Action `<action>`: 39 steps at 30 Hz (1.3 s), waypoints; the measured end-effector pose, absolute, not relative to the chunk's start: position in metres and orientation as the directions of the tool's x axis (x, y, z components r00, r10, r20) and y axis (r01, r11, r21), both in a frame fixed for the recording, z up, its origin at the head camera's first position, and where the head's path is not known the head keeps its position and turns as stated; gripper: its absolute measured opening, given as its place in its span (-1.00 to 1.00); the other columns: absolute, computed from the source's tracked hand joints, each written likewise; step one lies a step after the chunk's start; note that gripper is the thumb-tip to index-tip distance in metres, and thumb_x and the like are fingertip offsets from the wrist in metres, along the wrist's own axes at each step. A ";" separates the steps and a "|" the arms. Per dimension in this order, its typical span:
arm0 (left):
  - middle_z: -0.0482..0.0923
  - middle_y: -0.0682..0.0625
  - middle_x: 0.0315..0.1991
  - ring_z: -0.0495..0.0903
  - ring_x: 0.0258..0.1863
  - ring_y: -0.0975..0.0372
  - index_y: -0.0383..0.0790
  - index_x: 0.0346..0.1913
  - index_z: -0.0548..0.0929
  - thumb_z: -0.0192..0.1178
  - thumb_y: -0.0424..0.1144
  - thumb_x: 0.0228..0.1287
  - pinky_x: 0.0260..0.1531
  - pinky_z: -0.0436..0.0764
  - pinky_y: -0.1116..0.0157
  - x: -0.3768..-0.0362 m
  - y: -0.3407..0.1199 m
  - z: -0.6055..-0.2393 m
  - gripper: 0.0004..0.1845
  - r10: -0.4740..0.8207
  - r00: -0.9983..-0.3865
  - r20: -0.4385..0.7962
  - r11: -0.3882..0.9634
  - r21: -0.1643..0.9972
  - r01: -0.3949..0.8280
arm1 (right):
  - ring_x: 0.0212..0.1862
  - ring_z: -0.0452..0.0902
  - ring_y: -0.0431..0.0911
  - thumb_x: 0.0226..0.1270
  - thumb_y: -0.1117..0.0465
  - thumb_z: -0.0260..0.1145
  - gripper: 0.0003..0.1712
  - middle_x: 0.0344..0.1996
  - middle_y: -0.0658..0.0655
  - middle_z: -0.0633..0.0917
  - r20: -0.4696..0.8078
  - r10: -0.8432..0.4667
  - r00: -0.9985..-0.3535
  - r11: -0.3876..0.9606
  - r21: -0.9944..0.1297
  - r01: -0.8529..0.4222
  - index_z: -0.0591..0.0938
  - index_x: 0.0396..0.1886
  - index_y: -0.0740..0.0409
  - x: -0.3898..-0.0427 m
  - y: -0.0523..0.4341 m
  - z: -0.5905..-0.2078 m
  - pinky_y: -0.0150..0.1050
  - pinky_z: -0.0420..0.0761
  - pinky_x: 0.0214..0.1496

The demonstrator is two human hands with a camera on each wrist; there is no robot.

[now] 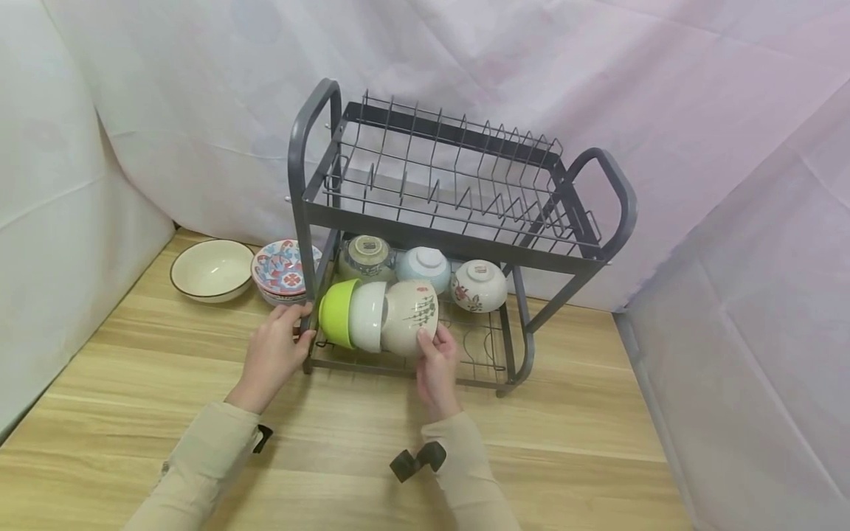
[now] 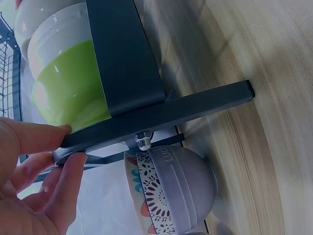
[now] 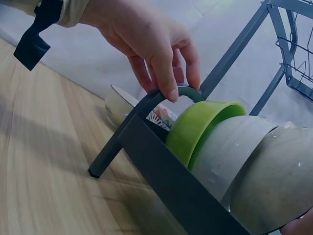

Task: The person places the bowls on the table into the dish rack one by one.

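Observation:
A grey two-tier dish rack (image 1: pixel 458 243) stands on a wooden table (image 1: pixel 584 420). Three bowls lie nested on their sides on its lower tier: a green bowl (image 1: pixel 335 313), a white bowl (image 1: pixel 367 316) and a cream bowl with a flower print (image 1: pixel 408 317). My left hand (image 1: pixel 295 324) grips the rack's front left post, thumb and fingers pinched round the bar (image 2: pixel 161 110). From the right wrist view its fingers (image 3: pixel 164 73) curl over the curved corner beside the green bowl (image 3: pixel 200 127). My right hand (image 1: pixel 434 341) holds the cream bowl at its lower right edge.
Three more bowls (image 1: pixel 425 267) stand upside down at the back of the lower tier. The wire upper tier (image 1: pixel 451 177) holds nothing. Left of the rack sit a cream bowl with a dark rim (image 1: pixel 211 270) and stacked patterned bowls (image 1: pixel 282 269). White cloth hangs behind.

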State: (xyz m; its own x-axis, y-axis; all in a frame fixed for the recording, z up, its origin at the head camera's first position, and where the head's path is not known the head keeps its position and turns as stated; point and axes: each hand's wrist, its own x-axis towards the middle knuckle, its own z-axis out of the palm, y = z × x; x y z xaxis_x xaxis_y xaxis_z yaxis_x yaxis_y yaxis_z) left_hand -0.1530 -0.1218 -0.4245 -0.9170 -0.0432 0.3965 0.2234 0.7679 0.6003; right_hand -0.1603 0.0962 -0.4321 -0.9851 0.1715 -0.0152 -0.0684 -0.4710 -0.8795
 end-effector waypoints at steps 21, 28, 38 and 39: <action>0.55 -0.28 -0.24 0.61 -0.42 -0.04 -0.42 -0.15 0.57 0.29 -0.51 -0.08 -0.45 0.58 0.00 -0.153 -0.122 -0.426 -0.67 -0.031 -0.905 0.425 0.779 0.577 0.244 | -0.06 0.57 -0.10 0.20 0.41 0.16 -0.64 -0.06 0.34 0.58 0.111 0.094 -0.989 -0.114 -0.986 -0.122 0.46 0.02 0.40 -0.156 0.085 -0.448 -0.33 0.53 0.00; 0.56 -0.29 -0.24 0.60 -0.41 -0.06 -0.42 -0.15 0.57 0.29 -0.50 -0.08 -0.46 0.56 -0.03 -0.154 -0.122 -0.426 -0.67 -0.035 -0.905 0.424 0.782 0.575 0.239 | -0.05 0.57 0.05 0.19 0.44 0.16 -0.68 -0.11 0.34 0.60 0.166 0.068 -0.984 0.010 -0.986 -0.166 0.48 -0.04 0.41 -0.159 0.079 -0.449 -0.30 0.53 0.01; 0.55 -0.30 -0.23 0.59 -0.39 -0.09 -0.41 -0.14 0.56 0.30 -0.48 -0.07 -0.45 0.54 -0.08 -0.153 -0.123 -0.426 -0.67 -0.037 -0.916 0.399 0.787 0.576 0.219 | 0.02 0.51 0.15 0.17 0.49 0.13 -0.67 -0.07 0.38 0.57 0.130 0.032 -0.991 0.066 -0.990 -0.127 0.46 -0.03 0.44 -0.155 0.071 -0.435 -0.23 0.51 0.05; 0.55 -0.29 -0.23 0.59 -0.40 -0.08 -0.41 -0.14 0.56 0.30 -0.48 -0.06 -0.46 0.54 -0.07 -0.153 -0.123 -0.426 -0.66 -0.038 -0.915 0.402 0.786 0.577 0.221 | 0.01 0.51 0.15 0.16 0.50 0.13 -0.67 -0.07 0.39 0.57 0.130 0.030 -0.991 0.069 -0.989 -0.128 0.46 -0.04 0.45 -0.153 0.071 -0.431 -0.22 0.51 0.06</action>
